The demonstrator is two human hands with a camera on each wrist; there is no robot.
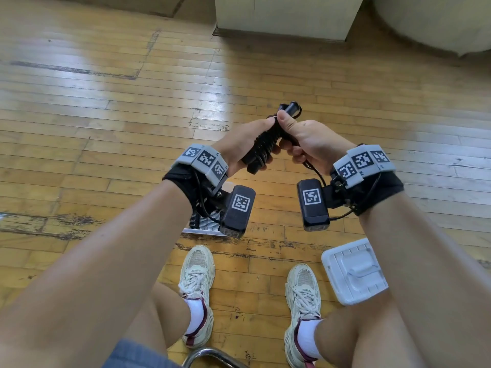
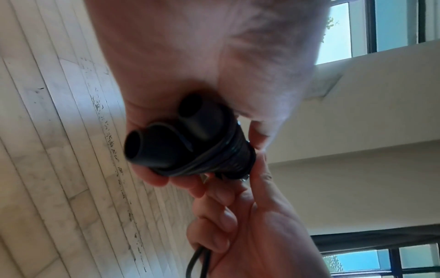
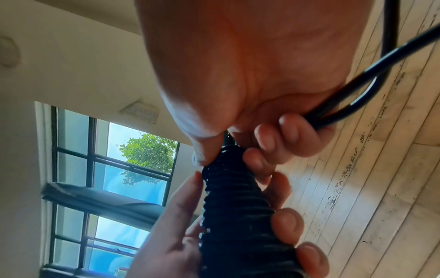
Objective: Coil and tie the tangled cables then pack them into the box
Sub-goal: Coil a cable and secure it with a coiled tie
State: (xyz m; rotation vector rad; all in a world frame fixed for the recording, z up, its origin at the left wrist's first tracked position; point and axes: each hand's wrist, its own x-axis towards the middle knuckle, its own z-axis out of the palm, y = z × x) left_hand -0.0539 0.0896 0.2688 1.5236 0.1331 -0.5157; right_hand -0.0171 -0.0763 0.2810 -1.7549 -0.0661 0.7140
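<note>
A black cable bundle [image 1: 263,144], wound tightly round itself into a ribbed stick, is held in the air above the wooden floor. My left hand [image 1: 244,147] grips its lower half, fingers curled round the windings [image 3: 238,216]. My right hand [image 1: 300,139] pinches the upper end, thumb on top, and a loose loop of cable [image 3: 371,84] runs out under its palm. Two black plug ends [image 2: 166,137] stick out of the bundle's bottom in the left wrist view. Another end [image 1: 291,108] pokes up past the thumbs.
A white plastic box lid [image 1: 354,270] lies on the floor by my right shoe. A white box edge [image 1: 204,229] shows under my left wrist, mostly hidden. A pale cabinet [image 1: 287,17] stands ahead. A metal chair rail [image 1: 210,354] is below my knees.
</note>
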